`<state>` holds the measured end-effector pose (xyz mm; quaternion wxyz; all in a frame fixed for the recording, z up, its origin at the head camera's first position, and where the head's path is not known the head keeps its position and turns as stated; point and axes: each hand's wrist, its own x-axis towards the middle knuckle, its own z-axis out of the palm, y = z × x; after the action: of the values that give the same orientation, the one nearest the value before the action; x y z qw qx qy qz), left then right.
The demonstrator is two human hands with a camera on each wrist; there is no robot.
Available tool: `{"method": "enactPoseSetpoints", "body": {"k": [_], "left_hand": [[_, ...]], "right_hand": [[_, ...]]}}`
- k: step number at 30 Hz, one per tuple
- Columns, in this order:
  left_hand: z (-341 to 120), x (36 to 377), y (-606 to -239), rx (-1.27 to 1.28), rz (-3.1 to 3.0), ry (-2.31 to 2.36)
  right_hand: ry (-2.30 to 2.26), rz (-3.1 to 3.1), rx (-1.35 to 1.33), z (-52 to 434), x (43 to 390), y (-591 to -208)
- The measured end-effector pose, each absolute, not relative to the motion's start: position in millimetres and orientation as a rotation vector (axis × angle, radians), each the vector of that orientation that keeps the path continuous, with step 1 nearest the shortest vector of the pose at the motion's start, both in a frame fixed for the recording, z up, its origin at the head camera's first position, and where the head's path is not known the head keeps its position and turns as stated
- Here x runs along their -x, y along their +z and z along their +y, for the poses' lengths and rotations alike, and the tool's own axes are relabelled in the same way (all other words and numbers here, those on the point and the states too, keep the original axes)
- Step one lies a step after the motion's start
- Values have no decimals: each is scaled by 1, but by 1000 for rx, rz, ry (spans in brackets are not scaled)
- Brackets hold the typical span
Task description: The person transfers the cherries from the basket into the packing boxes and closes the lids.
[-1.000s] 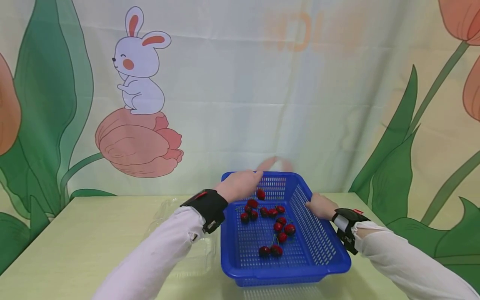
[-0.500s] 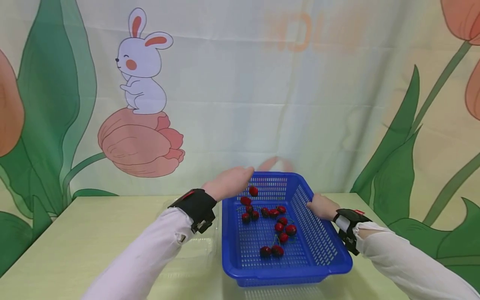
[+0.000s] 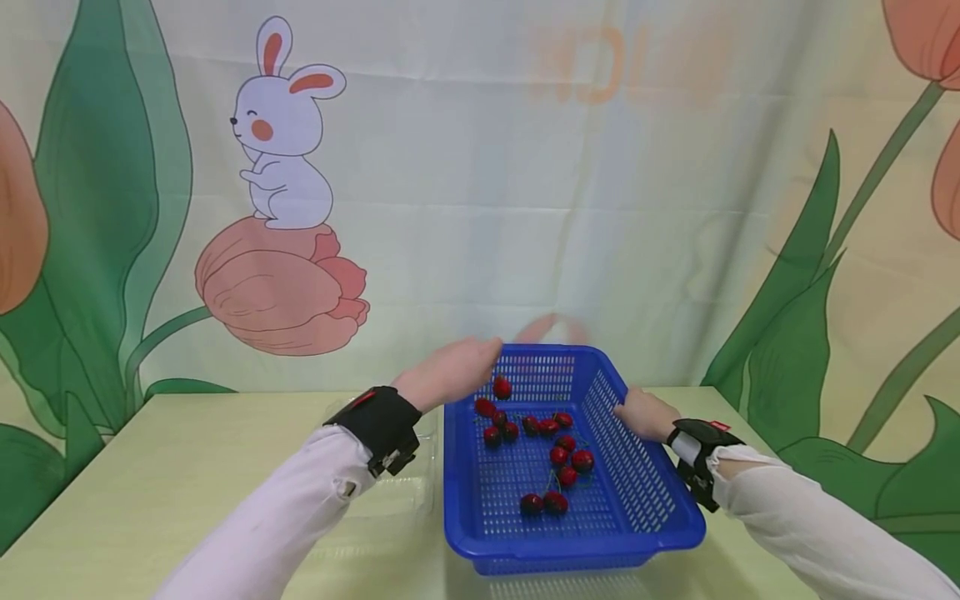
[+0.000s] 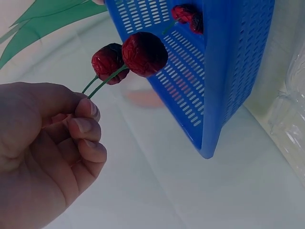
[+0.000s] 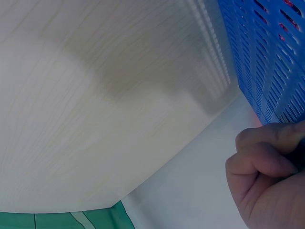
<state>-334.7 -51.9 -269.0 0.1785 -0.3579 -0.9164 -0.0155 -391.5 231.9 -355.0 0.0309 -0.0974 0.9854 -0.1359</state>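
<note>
My left hand [image 3: 453,369] pinches the thin green stems of a pair of dark red cherries [image 4: 144,54] between thumb and fingertips. In the head view, the pair hangs over the back left part of a blue plastic basket [image 3: 577,546]. Several other cherries [image 3: 555,502], some with stems, lie scattered on the basket's slotted floor. On the right side, my right hand [image 3: 647,414] grips the basket's rim with curled fingers, also seen from outside the wall in the right wrist view. The basket appears raised and slightly tilted toward me.
A clear plastic container [image 3: 408,492] lies on the pale wooden table [image 3: 187,483], left of the basket and partly behind my left forearm. A printed cloth [image 3: 450,208] with a rabbit and tulips hangs behind the table.
My left hand has moved a little to the left, carrying the pinched cherries with it toward the basket's left wall. The right hand and basket have stayed nearly still.
</note>
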Motion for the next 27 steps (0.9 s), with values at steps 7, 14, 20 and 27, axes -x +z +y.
{"method": "enactPoseSetpoints", "body": {"k": [7,14,20,27], "left_hand": [[-60,332,-269,1004,-2646,-147],[-72,333,-266,930,-2645,-179],[-87,333,-265,925,-2599,-203],[-102,332,-268,862,-2627,-267]], "right_hand": [[-435,3022,297,230,390,-353],[-420,3024,306,232,393,-353],[-435,3005,281,232,394,-352],[-434,3009,288,232,393,-353]]}}
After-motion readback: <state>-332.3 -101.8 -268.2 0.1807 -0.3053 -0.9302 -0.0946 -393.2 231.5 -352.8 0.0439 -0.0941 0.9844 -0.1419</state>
